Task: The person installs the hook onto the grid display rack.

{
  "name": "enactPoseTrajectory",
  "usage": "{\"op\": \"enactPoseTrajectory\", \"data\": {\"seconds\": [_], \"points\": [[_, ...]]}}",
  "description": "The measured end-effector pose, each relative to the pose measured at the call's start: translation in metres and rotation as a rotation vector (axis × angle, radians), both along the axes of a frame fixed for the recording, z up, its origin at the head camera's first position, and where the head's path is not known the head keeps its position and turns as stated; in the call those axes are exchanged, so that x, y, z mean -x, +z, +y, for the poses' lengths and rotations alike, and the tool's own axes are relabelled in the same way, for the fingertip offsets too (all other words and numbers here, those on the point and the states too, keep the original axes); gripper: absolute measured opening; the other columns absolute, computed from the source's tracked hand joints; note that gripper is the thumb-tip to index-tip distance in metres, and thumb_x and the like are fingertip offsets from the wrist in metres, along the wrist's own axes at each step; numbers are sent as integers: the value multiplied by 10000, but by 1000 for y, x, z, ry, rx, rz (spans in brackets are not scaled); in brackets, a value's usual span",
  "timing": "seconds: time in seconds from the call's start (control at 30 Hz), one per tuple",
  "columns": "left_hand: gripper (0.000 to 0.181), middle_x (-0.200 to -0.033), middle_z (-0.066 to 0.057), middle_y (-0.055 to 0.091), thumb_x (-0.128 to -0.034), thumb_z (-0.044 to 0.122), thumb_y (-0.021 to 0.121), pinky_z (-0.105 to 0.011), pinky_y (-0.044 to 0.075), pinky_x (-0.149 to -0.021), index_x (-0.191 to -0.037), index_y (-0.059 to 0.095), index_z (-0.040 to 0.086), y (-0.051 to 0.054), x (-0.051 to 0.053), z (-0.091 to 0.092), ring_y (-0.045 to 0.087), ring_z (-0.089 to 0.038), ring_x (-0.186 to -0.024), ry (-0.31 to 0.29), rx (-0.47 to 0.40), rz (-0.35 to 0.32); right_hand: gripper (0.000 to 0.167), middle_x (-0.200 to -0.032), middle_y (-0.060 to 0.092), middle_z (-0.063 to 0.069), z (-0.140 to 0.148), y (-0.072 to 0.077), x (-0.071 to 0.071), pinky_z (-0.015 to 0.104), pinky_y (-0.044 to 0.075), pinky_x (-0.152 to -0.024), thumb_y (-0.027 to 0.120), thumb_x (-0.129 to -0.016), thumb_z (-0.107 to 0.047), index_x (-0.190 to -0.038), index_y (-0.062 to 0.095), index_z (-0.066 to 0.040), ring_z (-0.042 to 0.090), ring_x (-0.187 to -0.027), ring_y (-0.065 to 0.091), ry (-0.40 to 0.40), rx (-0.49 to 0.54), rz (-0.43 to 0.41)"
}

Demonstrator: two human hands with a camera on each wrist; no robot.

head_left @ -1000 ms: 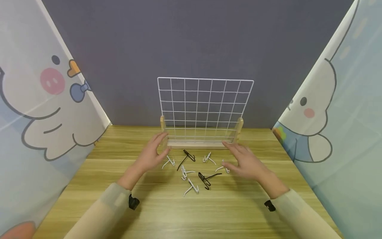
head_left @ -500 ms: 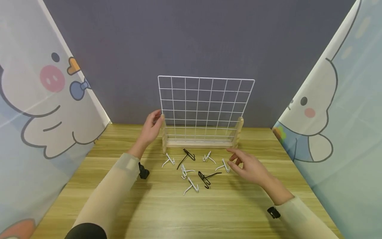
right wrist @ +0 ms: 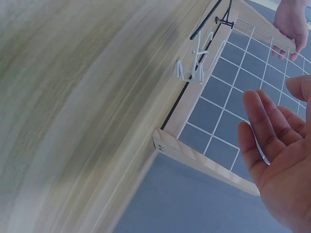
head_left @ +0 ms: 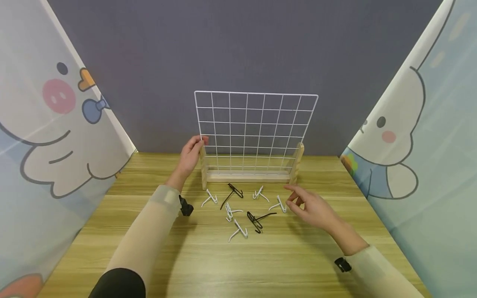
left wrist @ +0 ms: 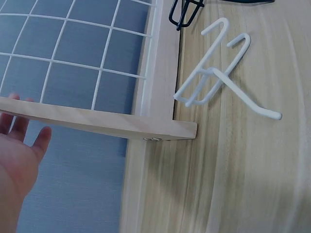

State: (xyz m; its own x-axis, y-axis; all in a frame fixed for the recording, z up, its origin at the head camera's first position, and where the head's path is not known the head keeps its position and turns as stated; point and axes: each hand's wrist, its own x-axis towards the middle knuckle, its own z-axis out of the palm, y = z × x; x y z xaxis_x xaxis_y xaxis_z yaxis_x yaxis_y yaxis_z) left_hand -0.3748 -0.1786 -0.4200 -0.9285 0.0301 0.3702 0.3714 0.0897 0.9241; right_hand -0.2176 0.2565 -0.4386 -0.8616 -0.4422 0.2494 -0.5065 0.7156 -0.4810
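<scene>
The far side is closed off by a plain dark grey backdrop. The surface is finished in streaked, yellowish wood grain. The pale left sheet is printed with a big white cartoon bird, an orange beak and a blue bow. On the right sheet, a white, pink-cheeked figure is shown dressed in blue.

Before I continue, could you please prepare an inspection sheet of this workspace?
Surface: wood-grain table, flat, with hooks lying on it.
Job's things: five white hooks and two black hooks, loose; white grid standing in a wooden stand.
Clutter: nothing seen.
Hands: left hand round the stand's left post; right hand holding nothing, near the rightmost white hook.
Cables: nothing seen.
Surroundings: dark grey backdrop behind, cartoon-printed sheets on both sides.
</scene>
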Motion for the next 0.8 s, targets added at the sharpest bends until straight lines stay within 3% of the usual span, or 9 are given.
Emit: {"op": "enactPoseTrajectory", "data": {"seconds": [0.13, 0.27, 0.53, 0.8], "points": [[338, -1217, -53, 725, -1190, 222, 445, -335, 451, -1026, -1320, 595, -52, -1, 1, 2, 639, -181, -1232, -17, -54, -14, 502, -1052, 771, -92, 1, 0, 1, 256, 555, -682, 710, -1080, -200, -1554, 567, -116, 112, -902, 728, 0, 0, -15], [274, -1075, 110, 758, -1184, 185, 460, -368, 466, -934, -1265, 593, -41, -4, 3, 4, 675, -162, -1154, -37, -157, -29, 519, -1040, 769, -78, 2, -2, 1, 257, 563, -693, 717, -1071, -177, -1560, 560, -99, 112, -898, 730, 6, 10, -24], [180, -1027, 96, 802, -1164, 135, 513, -344, 485, -855, -1229, 614, 2, -7, 6, 5, 720, -153, -1063, -62, -311, -29, 479, -1007, 760, -51, 5, -8, 8, 251, 544, -683, 721, -1063, -150, -1518, 595, -70, 42, -822, 678, -15, 50, -50], [99, -1016, 71, 827, -1142, 104, 556, -306, 495, -824, -1116, 640, 149, -6, 5, 5, 750, -137, -998, -70, -357, -49, 370, -1032, 753, 33, 12, -14, 23, 253, 527, -712, 679, -1097, -174, -1439, 650, -34, 38, -818, 620, -72, 108, -148]]}}
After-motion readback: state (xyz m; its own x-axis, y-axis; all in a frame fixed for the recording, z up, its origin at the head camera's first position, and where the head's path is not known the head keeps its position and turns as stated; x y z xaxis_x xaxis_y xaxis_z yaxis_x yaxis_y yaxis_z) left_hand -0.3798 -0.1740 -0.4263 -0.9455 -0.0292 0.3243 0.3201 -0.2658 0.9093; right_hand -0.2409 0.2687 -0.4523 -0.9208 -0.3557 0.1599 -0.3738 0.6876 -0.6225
